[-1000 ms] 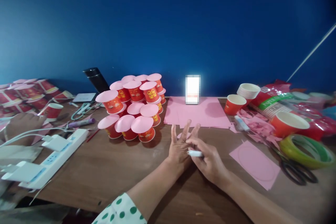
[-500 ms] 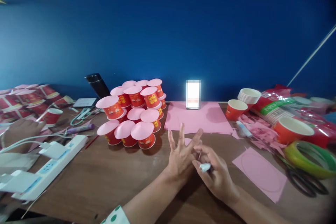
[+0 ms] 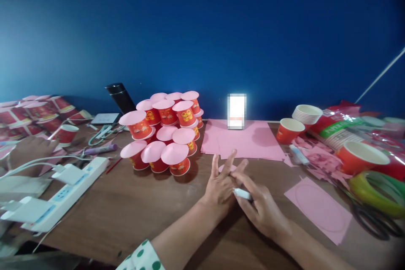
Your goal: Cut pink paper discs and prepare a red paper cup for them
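My left hand rests on the brown table with its fingers spread over a small pink paper piece. My right hand lies against it, fingers curled around a small white tube. Behind and left of my hands stands a pile of red paper cups topped with pink paper discs. Pink paper sheets lie beyond my hands, with a bright phone screen propped at the wall.
A pink sheet with a drawn circle lies at right, beside scissors and a green tape roll. Open red cups, stacked white cups and pink scraps sit right. At left, a white power strip and another person's hand.
My left hand's fingers have lowered from raised back toward the table. My right hand turned the white tube slightly and stays pressed against the left. The view shifted a little.
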{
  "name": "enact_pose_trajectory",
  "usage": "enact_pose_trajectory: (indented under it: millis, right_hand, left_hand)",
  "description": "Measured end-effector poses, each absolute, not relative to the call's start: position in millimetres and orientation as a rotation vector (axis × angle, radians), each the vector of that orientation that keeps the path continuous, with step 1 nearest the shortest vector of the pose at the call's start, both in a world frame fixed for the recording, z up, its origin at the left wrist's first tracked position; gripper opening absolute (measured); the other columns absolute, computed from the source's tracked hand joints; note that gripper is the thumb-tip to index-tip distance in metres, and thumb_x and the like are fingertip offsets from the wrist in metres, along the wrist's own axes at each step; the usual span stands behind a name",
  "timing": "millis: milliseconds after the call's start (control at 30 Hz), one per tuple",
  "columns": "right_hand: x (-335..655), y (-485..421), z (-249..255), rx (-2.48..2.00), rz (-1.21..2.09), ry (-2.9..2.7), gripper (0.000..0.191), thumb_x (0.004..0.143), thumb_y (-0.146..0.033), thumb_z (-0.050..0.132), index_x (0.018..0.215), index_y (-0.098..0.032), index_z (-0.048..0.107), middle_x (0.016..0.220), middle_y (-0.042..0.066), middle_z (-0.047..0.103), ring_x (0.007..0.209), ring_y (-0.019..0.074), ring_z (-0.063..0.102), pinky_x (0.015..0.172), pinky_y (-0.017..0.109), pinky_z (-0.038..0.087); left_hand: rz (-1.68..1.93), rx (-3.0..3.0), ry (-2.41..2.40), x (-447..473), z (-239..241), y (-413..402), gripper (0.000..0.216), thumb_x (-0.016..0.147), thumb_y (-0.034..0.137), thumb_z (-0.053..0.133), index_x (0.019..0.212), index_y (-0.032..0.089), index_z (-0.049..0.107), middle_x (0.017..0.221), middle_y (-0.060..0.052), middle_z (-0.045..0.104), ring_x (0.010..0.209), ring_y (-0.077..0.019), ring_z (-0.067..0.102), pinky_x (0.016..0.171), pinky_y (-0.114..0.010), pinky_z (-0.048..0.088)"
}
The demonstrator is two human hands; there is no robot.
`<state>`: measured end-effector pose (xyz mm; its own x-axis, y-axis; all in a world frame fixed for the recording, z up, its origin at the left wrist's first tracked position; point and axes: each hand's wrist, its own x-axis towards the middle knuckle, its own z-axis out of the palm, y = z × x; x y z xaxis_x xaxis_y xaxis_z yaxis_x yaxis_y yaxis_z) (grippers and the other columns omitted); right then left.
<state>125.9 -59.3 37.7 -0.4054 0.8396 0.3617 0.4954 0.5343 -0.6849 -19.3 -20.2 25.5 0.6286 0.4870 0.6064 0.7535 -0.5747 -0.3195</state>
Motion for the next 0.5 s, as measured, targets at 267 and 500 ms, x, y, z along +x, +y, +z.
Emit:
enact_pose_trajectory:
  millis: [267,500]
  right_hand:
    - [127,-61,40,-1.049,0.607,-1.991,0.021,0.083,-0.017,0.048,0.103,-0.024,0.046,0.083,0.0,0.061,0.068,0.015,0.057,0.066,0.025,0.045]
    - [121,-63,42,-1.119,0.634,-1.851,0.025,0.084,-0.025,0.052,0.107,-0.022,0.045,0.09,0.003,0.063,0.076,0.0164,0.063,0.071,0.025,0.05]
  left_hand:
    - [-0.608,-2.364,-0.863,-18,30,-24,0.029,0.088,0.034,0.041,0.11,0.031,0.06,0.135,0.002,0.048,0.135,-0.0269,0.021,0.109,-0.057,0.003]
    - [-0.732,-2.435,-1.043,-19,36,-22,0.014,0.085,0.022,0.048,0.084,0.021,0.063,0.084,-0.002,0.063,0.091,-0.0169,0.053,0.094,-0.035,0.035]
